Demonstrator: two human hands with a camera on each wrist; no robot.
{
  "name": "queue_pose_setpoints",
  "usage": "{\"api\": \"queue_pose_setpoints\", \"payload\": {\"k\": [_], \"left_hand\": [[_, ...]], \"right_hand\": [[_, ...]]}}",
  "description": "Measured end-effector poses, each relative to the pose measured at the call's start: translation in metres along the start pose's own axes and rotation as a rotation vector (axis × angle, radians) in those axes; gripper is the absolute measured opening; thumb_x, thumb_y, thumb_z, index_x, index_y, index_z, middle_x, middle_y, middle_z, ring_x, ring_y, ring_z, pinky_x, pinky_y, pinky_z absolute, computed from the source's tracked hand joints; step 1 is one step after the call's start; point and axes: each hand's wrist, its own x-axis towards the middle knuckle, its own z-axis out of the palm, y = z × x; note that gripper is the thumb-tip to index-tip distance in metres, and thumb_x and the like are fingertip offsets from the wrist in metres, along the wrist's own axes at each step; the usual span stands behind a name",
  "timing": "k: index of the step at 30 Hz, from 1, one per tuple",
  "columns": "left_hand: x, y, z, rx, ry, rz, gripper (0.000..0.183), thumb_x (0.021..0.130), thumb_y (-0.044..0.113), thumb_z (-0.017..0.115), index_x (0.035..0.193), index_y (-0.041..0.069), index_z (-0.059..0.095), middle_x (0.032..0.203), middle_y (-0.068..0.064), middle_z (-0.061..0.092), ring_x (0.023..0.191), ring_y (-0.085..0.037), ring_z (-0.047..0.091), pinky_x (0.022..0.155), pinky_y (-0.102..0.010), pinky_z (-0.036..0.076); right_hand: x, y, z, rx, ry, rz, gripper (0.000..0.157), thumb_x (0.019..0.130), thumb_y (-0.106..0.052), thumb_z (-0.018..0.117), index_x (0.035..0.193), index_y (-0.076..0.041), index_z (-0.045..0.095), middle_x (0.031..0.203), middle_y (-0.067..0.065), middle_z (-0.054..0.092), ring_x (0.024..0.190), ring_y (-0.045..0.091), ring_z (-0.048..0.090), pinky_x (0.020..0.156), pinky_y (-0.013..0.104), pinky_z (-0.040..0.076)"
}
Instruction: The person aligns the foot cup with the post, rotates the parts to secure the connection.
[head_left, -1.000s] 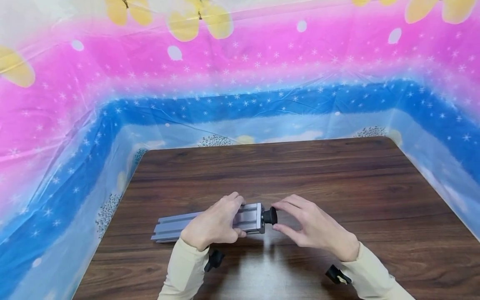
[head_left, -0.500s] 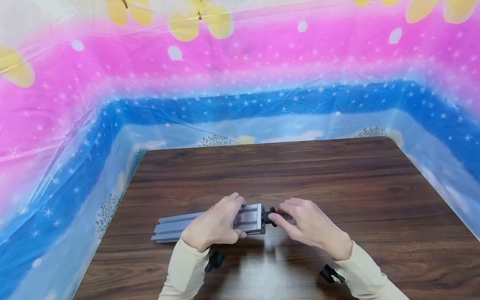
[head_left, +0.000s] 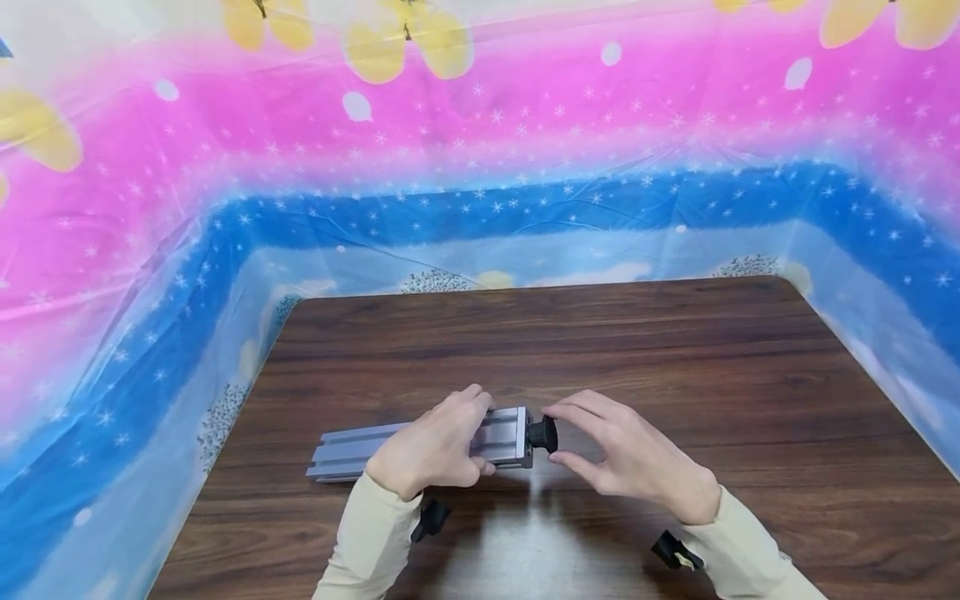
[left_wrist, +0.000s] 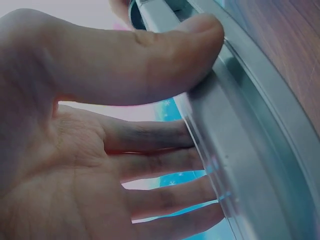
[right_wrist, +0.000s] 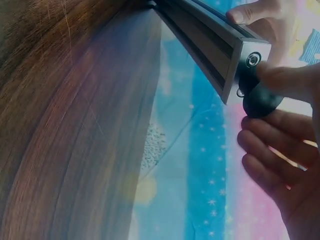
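Note:
A long silver-grey aluminium profile rail (head_left: 352, 454) with grooves along it lies across the middle of the view. Over its right part my left hand (head_left: 435, 442) grips it, thumb on the near side, fingers on the far side. The left wrist view shows that thumb pressed on the metal rail (left_wrist: 245, 135). At the rail's right end is a plate (right_wrist: 245, 62) with a round black knob (head_left: 547, 434) standing out from it. My right hand (head_left: 630, 450) has thumb and fingertips on opposite edges of the knob (right_wrist: 262, 102).
The dark wood-grain table (head_left: 570, 342) runs back to a pink and blue printed cloth (head_left: 517, 125) that stands round it. Black wrist mounts (head_left: 430, 521) sit by the cuffs of the cream sleeves (head_left: 375, 542).
Half a second ago my right thumb and fingers were rolled closer over the knob; now they are spread round its rim again, as one second ago. The left hand keeps its hold.

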Motion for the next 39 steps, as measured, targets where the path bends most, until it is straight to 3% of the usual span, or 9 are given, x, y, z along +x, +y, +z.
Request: {"api": "queue_pose_setpoints", "payload": {"k": [4,9,15,18,22,25,27,32,39], "left_hand": [[0.003,0.000,0.003,0.004,-0.005,0.010,0.044,0.072,0.011,0.085,0.106,0.000,0.059,0.090,-0.003,0.049,0.078,-0.017,0.046,0.071,-0.032,0.043],[0.005,0.001,0.005,0.017,0.002,0.017,0.042,0.072,0.013,0.086,0.103,0.001,0.059,0.089,-0.002,0.048,0.077,-0.017,0.045,0.071,-0.031,0.043],[0.007,0.001,0.005,0.022,-0.009,0.013,0.040,0.074,0.014,0.086,0.100,0.002,0.058,0.088,-0.002,0.048,0.076,-0.018,0.045,0.070,-0.030,0.042],[0.007,0.001,0.005,0.016,-0.012,0.017,0.040,0.075,0.014,0.086,0.101,0.002,0.058,0.088,-0.002,0.048,0.075,-0.017,0.046,0.070,-0.030,0.042],[0.008,0.001,0.005,0.016,-0.009,0.035,0.042,0.074,0.014,0.086,0.103,0.001,0.059,0.088,-0.002,0.048,0.076,-0.018,0.045,0.070,-0.030,0.043],[0.008,0.001,0.004,0.020,-0.013,0.039,0.043,0.074,0.015,0.086,0.103,0.000,0.058,0.088,-0.002,0.047,0.077,-0.018,0.045,0.070,-0.030,0.043],[0.009,0.001,0.003,0.018,-0.020,0.032,0.043,0.075,0.016,0.086,0.104,0.000,0.059,0.088,-0.002,0.047,0.077,-0.018,0.046,0.070,-0.030,0.043],[0.009,-0.001,0.002,0.012,-0.037,0.016,0.044,0.076,0.016,0.086,0.107,0.000,0.059,0.090,-0.003,0.049,0.076,-0.017,0.046,0.069,-0.030,0.043],[0.006,-0.003,0.004,0.012,-0.023,0.032,0.044,0.074,0.014,0.086,0.105,0.000,0.058,0.090,-0.002,0.048,0.077,-0.016,0.046,0.068,-0.029,0.043]], "right_hand": [[-0.002,0.001,0.006,-0.022,0.025,0.068,0.030,0.092,-0.034,0.074,0.110,-0.010,0.069,0.098,-0.004,0.067,0.089,0.007,0.065,0.080,0.026,0.055],[-0.004,0.001,0.014,0.003,0.013,0.194,0.014,0.096,-0.031,0.069,0.091,-0.019,0.063,0.081,-0.013,0.058,0.072,-0.002,0.055,0.065,0.018,0.048],[-0.002,-0.003,0.019,0.083,-0.012,0.345,0.035,0.101,-0.027,0.062,0.069,-0.025,0.049,0.060,-0.019,0.039,0.051,-0.007,0.034,0.048,0.014,0.031],[-0.001,-0.004,0.017,0.060,-0.030,0.385,0.038,0.101,-0.029,0.061,0.066,-0.025,0.049,0.058,-0.019,0.037,0.050,-0.007,0.034,0.047,0.015,0.031],[-0.003,-0.004,0.007,-0.002,-0.039,0.306,0.021,0.094,-0.036,0.071,0.094,-0.015,0.070,0.084,-0.009,0.066,0.074,0.002,0.062,0.067,0.024,0.053],[-0.005,-0.003,0.000,-0.027,-0.035,0.169,0.056,0.086,-0.036,0.080,0.130,-0.007,0.063,0.121,0.002,0.068,0.110,0.014,0.065,0.093,0.031,0.054],[-0.006,-0.002,-0.002,-0.014,-0.032,0.085,0.062,0.083,-0.028,0.083,0.136,-0.006,0.059,0.128,0.004,0.064,0.117,0.016,0.061,0.099,0.029,0.050],[-0.004,0.000,0.001,0.015,-0.016,0.014,0.051,0.085,-0.018,0.081,0.130,-0.004,0.062,0.123,0.004,0.066,0.112,0.015,0.063,0.097,0.025,0.049],[-0.004,0.001,0.011,-0.028,0.036,0.089,0.019,0.095,-0.032,0.070,0.099,-0.014,0.069,0.090,-0.008,0.066,0.079,0.004,0.062,0.071,0.021,0.053]]}}
